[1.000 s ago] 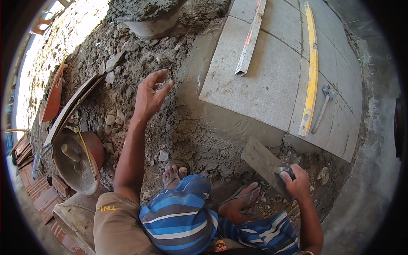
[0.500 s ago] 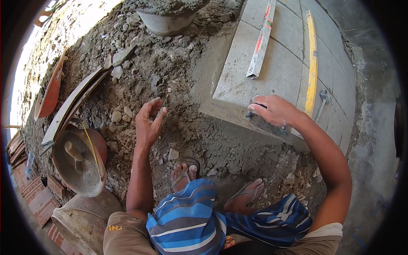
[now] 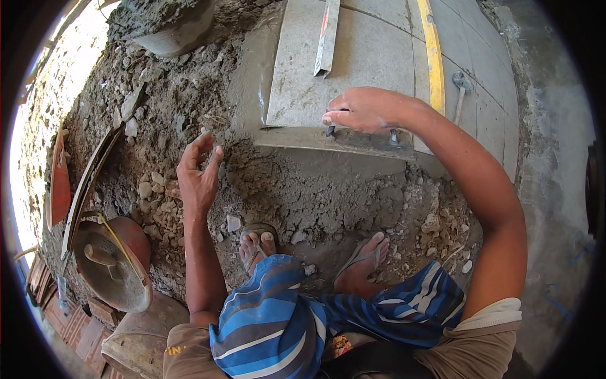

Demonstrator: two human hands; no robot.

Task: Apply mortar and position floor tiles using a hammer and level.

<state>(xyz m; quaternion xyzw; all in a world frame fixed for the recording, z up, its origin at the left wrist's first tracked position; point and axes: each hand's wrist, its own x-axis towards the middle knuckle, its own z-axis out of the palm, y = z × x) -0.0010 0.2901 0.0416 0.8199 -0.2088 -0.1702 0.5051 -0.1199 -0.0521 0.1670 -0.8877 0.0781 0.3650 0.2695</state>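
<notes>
Wet mortar (image 3: 353, 177) borders the grey tiles (image 3: 366, 57) on 2 sides. The right hand (image 3: 367, 110) is clamped on a flat trowel (image 3: 297, 138), which lies just beneath it along the tiles' near edge. To the left, well apart from both, the left hand (image 3: 199, 172) hangs over rough ground (image 3: 170, 120), its fingers parted and loosely curled.
</notes>
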